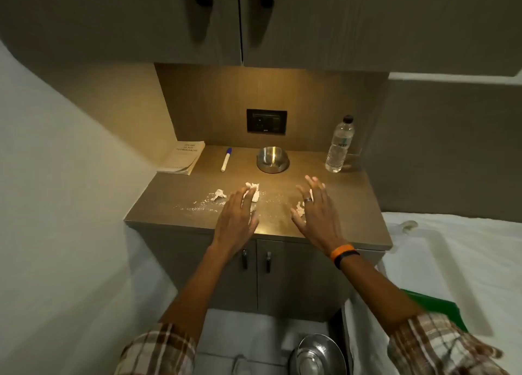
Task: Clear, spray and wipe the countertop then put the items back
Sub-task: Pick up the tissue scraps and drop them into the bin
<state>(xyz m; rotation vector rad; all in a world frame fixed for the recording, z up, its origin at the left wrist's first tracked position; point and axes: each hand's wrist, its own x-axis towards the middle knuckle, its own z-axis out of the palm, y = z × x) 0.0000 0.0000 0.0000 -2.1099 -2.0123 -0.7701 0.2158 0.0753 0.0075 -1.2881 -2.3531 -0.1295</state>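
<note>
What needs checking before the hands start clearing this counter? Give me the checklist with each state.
1. Left hand free: ok, open over a crumpled white tissue.
2. Right hand free: ok, fingers spread.
3. Brown wooden countertop cleared: not ok.
4. Paperback book, blue-capped white marker, steel bowl, clear plastic water bottle removed: not ok.
5. White crumbs gone: not ok.
6. Spray and cloth ready: cannot tell.

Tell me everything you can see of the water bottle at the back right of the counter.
The water bottle is clear plastic with a dark cap and a pale label whose print is too small to read. It stands upright, cap on, at the back right corner of the brown countertop, right of the steel bowl. It looks mostly empty, though the level is hard to judge. Neither hand touches it.
</note>
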